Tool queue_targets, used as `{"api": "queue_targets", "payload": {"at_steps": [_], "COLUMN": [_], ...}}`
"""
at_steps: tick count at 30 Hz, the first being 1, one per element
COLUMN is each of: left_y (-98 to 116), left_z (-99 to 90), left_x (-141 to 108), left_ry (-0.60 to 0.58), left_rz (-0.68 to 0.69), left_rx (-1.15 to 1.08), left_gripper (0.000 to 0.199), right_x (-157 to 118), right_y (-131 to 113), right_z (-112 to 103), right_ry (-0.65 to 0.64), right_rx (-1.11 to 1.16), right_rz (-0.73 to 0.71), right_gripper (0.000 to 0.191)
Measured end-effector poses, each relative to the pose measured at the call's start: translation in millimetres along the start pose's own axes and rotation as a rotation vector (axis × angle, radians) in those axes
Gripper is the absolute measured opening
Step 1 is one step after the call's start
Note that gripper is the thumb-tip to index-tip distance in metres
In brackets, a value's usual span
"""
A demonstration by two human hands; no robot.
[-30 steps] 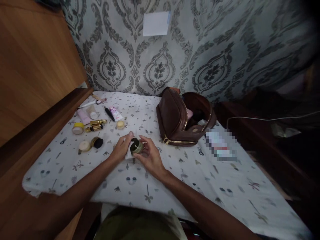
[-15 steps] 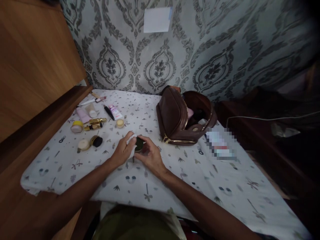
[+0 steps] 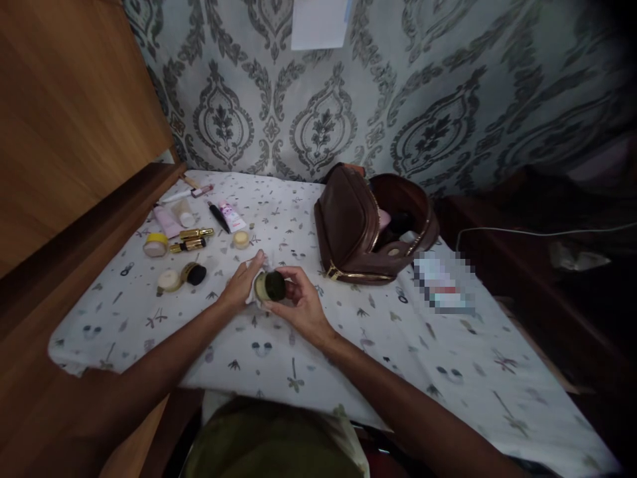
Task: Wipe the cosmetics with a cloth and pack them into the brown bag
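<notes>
Over the front of the table, my right hand [image 3: 304, 307] grips a small round jar [image 3: 270, 287] with a dark lid and a pale greenish body. The jar is tilted on its side, its lid toward my right fingers. My left hand [image 3: 242, 281] is closed on a white wipe [image 3: 252, 292], pressed against the jar's pale end. Parts of the wipe are hidden behind the jar and fingers. Left of my hands lie a cream-coloured jar [image 3: 169, 280] and a black-lidded jar [image 3: 193, 273]. A small yellowish pot [image 3: 241, 239] sits just beyond my left hand.
A brown cosmetic bag [image 3: 348, 219] stands unzipped at the right, holding several items. Gold tubes [image 3: 196, 233], a yellow-lidded jar [image 3: 155, 244], a pink tube [image 3: 167, 221] and a black pen-like item [image 3: 219, 218] lie at the left. A wooden cabinet [image 3: 79, 86] borders the table.
The jar has turned from lid-up to tilted sideways, showing its pale body. My left hand with the wipe has shifted slightly left around its end. The view has tipped down slightly.
</notes>
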State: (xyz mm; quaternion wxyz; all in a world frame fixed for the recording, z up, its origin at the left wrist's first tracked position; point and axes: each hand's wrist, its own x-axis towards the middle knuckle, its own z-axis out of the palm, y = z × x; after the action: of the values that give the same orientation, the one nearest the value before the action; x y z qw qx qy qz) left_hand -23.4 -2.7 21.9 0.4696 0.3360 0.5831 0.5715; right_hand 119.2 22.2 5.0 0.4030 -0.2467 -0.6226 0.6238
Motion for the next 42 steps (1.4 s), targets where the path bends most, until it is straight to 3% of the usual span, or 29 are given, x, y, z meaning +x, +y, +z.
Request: {"api": "queue_targets", "payload": {"at_steps": [2,4,7,10,15,21,26,29,33,36,38,40,42], "left_y": [1,3,7,6,0,2,4,8,10,13,22,38,56], "left_z": [0.6,0.5,-0.4,-1.9,-4.4,-4.8,-6.4,-9.4,-12.2,-6.6,4.8,24.1,50.6], "left_x": [-1,-4,-10,-13,-7,-8,-12,-14,-18,-21,-24,-27,-28], "left_ry": [-0.094,-0.216,-0.32,-0.301,-0.25,-0.197,-0.208,-0.211,-0.163,-0.157,-0.157,-0.22,-0.358], "left_rz": [0.029,0.144,0.302,0.34,0.375,0.357,0.377,0.445,0.536,0.537,0.474,0.406,0.398], "left_rx": [0.009,0.081,0.233,0.342,0.396,0.354,0.202,0.265,0.368,0.336,0.333,0.4,0.492], "left_gripper": [0.05,0.05,0.044,0.038,0.051,0.063,0.058,0.061,0.054,0.048,0.041,0.035,0.03], "right_x": [1,2,2,0,-2,-2,0,1,0,0,-2,-4,-5], "right_y": [-1,-1,-1,-2,-4,-11,-17,-14,-16,-36,-60,-88,-115], "right_z": [0,-1,-3,-3,-1,0,-2,0,3,-10,-29,-56,-85], "right_ry": [0.054,0.106,0.141,0.098,0.035,0.091,0.008,-0.053,-0.042,-0.015,0.047,0.126,0.212], "right_rx": [0.06,0.066,-0.074,-0.196,-0.097,-0.08,0.104,0.235,0.432,0.433,0.382,0.287,0.159], "right_rz": [0.035,0.05,0.02,-0.047,-0.034,0.004,0.134,0.202,0.277,0.238,0.154,0.044,-0.062], "right_gripper": [0.053,0.053,0.048,0.046,0.045,0.048,0.039,0.039,0.042,0.042,0.043,0.047,0.047]}}
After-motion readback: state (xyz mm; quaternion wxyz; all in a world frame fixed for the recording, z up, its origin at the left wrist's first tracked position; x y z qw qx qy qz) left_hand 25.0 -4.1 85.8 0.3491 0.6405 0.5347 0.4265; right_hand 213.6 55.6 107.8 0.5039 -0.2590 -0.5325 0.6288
